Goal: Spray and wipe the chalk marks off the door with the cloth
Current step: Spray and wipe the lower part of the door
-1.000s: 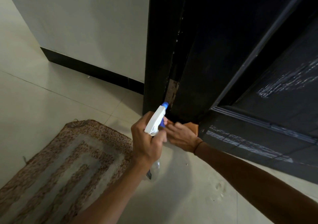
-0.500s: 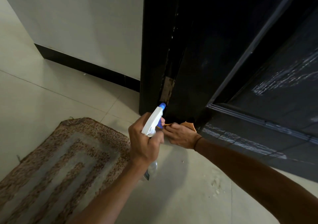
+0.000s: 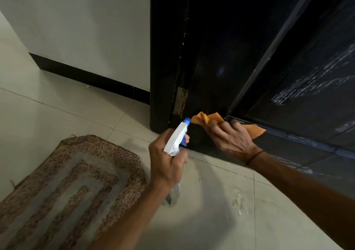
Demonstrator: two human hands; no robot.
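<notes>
Head view shows the right hand [image 3: 230, 140] pressing an orange cloth [image 3: 209, 119] against the bottom rail of the dark door [image 3: 240, 38], close to its lower hinge-side corner. The left hand [image 3: 167, 165] grips a spray bottle [image 3: 175, 138], fingers curled round its neck and one finger on the blue trigger, nozzle aimed toward that same corner.

Risks, as I judge them: a squeeze now would likely wet the cloth or the right hand instead of the chalk. Chalk marks [image 3: 299, 88] streak the recessed panel toward the door's right edge, well apart from the cloth, so wiping only this corner would leave them. Spray run-off could also drip onto the floor tiles [image 3: 57, 115] or the doormat [image 3: 76, 173] beside the threshold.

The cloth lies under the right palm and fingers, which curl over it and pin it; bunched ends stick out past the fingertips on the left and by the little finger on the right.
</notes>
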